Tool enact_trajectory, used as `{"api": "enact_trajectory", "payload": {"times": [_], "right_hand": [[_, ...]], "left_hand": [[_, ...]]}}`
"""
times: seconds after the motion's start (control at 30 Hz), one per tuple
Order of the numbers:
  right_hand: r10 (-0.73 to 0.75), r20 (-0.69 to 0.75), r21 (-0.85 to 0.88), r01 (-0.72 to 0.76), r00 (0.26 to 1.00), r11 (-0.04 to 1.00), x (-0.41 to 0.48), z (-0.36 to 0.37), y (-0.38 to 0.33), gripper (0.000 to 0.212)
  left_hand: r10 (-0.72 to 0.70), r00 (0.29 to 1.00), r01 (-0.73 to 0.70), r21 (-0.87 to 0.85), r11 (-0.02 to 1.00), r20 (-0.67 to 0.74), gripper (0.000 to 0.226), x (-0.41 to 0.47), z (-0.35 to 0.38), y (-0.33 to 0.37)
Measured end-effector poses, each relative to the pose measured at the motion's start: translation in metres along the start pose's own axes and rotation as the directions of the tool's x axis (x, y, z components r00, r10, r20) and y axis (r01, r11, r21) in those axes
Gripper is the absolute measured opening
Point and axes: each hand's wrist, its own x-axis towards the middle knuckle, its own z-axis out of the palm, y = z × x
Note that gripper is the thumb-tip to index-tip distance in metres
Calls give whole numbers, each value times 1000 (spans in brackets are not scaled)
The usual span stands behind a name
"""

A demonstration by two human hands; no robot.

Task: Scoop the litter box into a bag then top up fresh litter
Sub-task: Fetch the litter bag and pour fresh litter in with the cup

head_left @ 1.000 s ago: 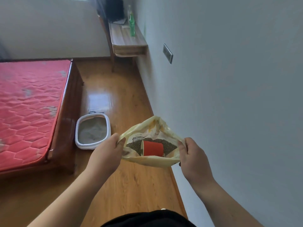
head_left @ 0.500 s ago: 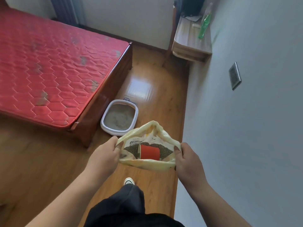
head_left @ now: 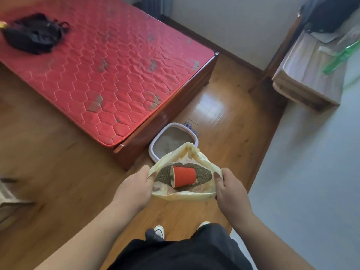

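I have both hands on the pale yellow plastic bag point(head_left: 185, 196), held open in front of me above the wooden floor point(head_left: 229, 137); my left hand point(head_left: 136, 185) pinches the left edge of its mouth and my right hand point(head_left: 230, 190) pinches the right edge, fingers curled into the film. Inside lie dark greenish granules point(head_left: 203, 173) with a red paper cup point(head_left: 184, 176) on its side on top of them; I take this to be the fresh litter and its scoop. The white-rimmed oval litter box point(head_left: 151, 152) sits on the floor just beyond the bag, tucked against the corner of the bed with the red quilted mattress point(head_left: 109, 61), with grey litter point(head_left: 171, 142) in it. I judge the step to be bringing the bag to the box for the top-up. To do it well I would get low beside the box before tipping anything; hold one edge firmly; free the other hand for the cup; ladle in small loads close to the rim, since thin film can sag and spill granules across the floor.
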Motion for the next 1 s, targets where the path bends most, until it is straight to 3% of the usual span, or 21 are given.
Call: {"api": "enact_trajectory", "payload": {"times": [0.27,0.5,0.73,1.0], "right_hand": [[-147,327,-151,206,933,967,150,24,9,24],[-193,609,-263,425,770,866,264,61,22,20],[-225,712,-287,568,665,772,332,169,64,18],[-290,750,-261,669,595,696,384,369,170,23]], "left_hand": [[-345,932,340,-61,938,-107,34,67,37,11],[-675,710,632,-243,736,-199,31,115,107,33],[-798,587,745,-296,598,-135,28,183,195,-23],[-793,600,755,-258,604,-101,32,268,339,-177]]}}
